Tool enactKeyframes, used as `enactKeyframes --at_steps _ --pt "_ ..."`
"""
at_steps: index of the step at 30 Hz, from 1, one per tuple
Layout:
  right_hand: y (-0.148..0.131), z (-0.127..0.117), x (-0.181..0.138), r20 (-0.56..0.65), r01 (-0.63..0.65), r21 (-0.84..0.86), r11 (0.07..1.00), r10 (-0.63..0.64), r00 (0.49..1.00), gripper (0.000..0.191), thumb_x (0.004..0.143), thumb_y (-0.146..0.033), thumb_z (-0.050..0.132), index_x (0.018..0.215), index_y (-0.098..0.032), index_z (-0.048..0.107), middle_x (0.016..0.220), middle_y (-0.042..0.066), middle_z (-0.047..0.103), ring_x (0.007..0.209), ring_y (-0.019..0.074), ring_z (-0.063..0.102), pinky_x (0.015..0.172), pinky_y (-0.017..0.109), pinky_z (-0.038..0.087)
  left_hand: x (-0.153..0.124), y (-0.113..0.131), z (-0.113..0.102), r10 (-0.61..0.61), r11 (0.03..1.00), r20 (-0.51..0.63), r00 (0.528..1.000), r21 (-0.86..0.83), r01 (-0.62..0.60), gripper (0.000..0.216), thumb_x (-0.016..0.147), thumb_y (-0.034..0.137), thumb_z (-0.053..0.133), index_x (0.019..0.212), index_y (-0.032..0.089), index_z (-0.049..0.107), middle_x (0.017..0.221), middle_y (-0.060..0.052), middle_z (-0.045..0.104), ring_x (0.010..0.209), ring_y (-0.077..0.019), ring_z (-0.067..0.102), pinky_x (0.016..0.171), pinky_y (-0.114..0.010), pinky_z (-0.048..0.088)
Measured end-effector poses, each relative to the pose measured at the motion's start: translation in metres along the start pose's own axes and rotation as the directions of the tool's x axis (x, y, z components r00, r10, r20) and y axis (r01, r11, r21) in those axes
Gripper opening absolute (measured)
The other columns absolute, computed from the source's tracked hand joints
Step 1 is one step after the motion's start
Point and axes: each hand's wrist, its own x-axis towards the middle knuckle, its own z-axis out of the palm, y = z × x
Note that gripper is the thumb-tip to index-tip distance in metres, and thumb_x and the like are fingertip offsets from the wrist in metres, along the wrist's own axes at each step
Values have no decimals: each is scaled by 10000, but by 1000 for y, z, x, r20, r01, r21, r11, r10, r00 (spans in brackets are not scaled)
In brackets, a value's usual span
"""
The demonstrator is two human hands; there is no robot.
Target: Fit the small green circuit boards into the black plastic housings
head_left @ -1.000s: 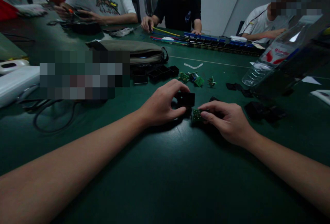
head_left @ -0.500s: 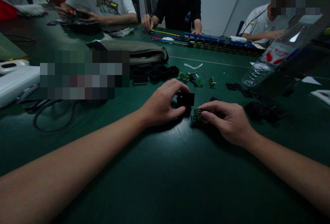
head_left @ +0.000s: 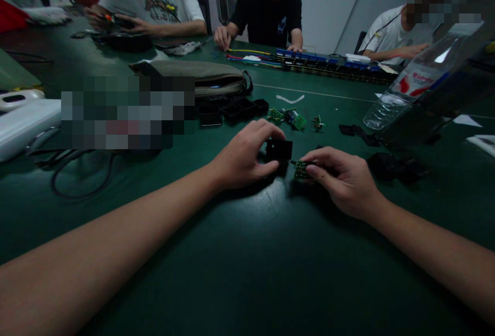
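Note:
My left hand (head_left: 251,153) grips a small black plastic housing (head_left: 280,150) between fingers and thumb, in the middle of the view. To its right, my right hand (head_left: 340,176) pinches a small green circuit board (head_left: 300,170), its soldered face towards me. A narrow gap separates the board from the housing. Beyond the hands lie several loose circuit boards (head_left: 297,121) with parts on them. Open black housings (head_left: 211,115) stand in a row behind my left hand. The inside of the held housing is hidden.
A clear water bottle (head_left: 402,91) tilts at the right, near black plastic pieces (head_left: 398,165). A grey-green pouch (head_left: 220,79) and a black cable (head_left: 83,194) lie to the left. Across the green table (head_left: 247,264) sit three people, with wires and a row of blue parts (head_left: 332,63).
My right hand has shifted slightly right with the circuit board and tilted it a little. My left hand and the housing have hardly moved.

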Motion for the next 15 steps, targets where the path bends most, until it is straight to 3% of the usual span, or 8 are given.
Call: enactKeyframes --at_steps 15 --pt "-2 0 3 40 -24 -83 996 27 999 219 940 -351 623 1054 -180 699 755 15 691 650 138 653 586 263 484 0 3 -2 30 1000 39 999 -9 -30 313 794 206 660 1098 196 583 1136 -76 637 1051 -228 589 905 -376 498"
